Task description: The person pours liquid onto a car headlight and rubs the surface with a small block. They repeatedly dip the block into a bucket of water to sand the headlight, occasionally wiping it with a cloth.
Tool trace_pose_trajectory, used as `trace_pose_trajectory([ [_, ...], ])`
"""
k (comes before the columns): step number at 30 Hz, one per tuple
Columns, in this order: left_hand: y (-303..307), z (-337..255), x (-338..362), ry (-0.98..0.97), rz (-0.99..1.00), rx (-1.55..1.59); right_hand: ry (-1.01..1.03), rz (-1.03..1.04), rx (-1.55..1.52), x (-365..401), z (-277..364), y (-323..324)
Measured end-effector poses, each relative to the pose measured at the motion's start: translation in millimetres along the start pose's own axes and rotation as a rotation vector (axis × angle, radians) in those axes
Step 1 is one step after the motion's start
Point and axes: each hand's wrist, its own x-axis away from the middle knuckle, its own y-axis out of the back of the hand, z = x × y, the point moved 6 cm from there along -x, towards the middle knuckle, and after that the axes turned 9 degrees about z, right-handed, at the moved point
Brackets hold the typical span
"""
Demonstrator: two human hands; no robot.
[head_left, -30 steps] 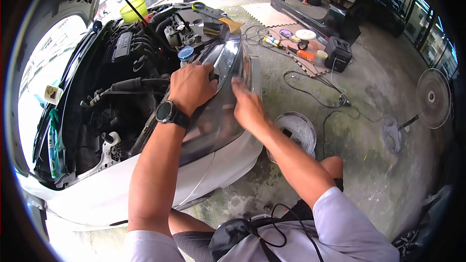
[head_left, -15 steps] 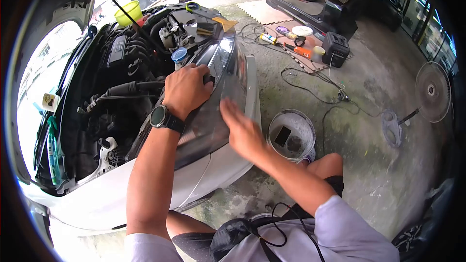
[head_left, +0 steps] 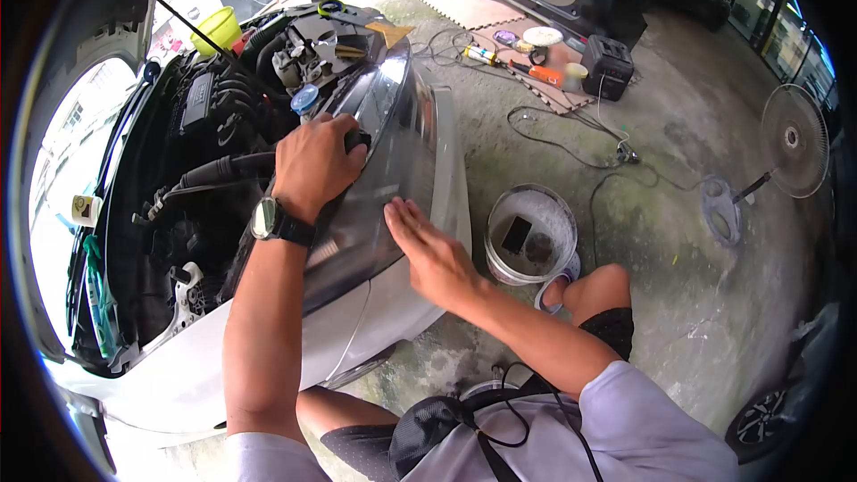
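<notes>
A car headlight (head_left: pixel 357 205) with a hazy clear lens sits at the front corner of a white car, under the raised hood. My left hand (head_left: pixel 314 161), with a watch (head_left: pixel 270 219) on its wrist, rests along the lens's inner edge. Its fingers are curled over a small black piece (head_left: pixel 359 139) whose kind I cannot tell. Lower on the lens, my right hand (head_left: pixel 433 254) lies with fingers stretched out and close together, fingertips against the surface. Its palm side is hidden. A blue-capped reservoir (head_left: pixel 304 98) stands just beyond my left hand.
A white bucket (head_left: pixel 533 232) with a dark rectangular item in it stands right of the car. Beyond are a foam mat (head_left: pixel 562 98) with tools, a black power box (head_left: pixel 608 65), cables, and a fan (head_left: pixel 792 138). A yellow bucket (head_left: pixel 214 31) sits past the engine bay.
The view has shifted, so the car sits further left. My right hand, blurred before, has slid slightly down the lens toward me. My left hand keeps its place on the headlight edge.
</notes>
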Motion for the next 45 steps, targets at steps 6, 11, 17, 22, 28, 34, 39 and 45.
trace_pose_trajectory([
  [6, -0.2, -6.9, -0.4, -0.015, 0.014, 0.016, -0.057, -0.134, 0.080, -70.5, -74.3, 15.0],
  [11, -0.5, -5.7, -0.9, -0.004, 0.019, 0.015, -0.056, -0.085, -0.022, -9.1, -8.5, 4.1],
  [17, -1.6, -6.4, 0.0, -0.007, -0.013, 0.008, -0.068, -0.125, 0.083, -53.9, -70.2, 8.9],
  [22, 0.9, -7.9, -0.8, 0.011, 0.027, 0.017, -0.055, -0.128, 0.104, -42.0, -40.3, 9.4],
  [28, -3.7, -5.9, -0.6, -0.025, -0.004, -0.005, 0.038, -0.128, 0.006, -10.4, -26.4, 1.8],
  [34, -1.2, -8.4, -0.3, -0.023, 0.002, 0.003, -0.057, -0.133, 0.042, -57.6, -60.2, 4.0],
  [39, 0.0, -6.2, -0.4, -0.002, 0.040, 0.000, 0.064, -0.041, -0.016, 15.6, 11.7, -2.4],
  [45, 0.8, -10.8, -0.8, 0.005, 0.031, 0.000, -0.007, -0.181, 0.014, -72.1, -80.8, 9.5],
])
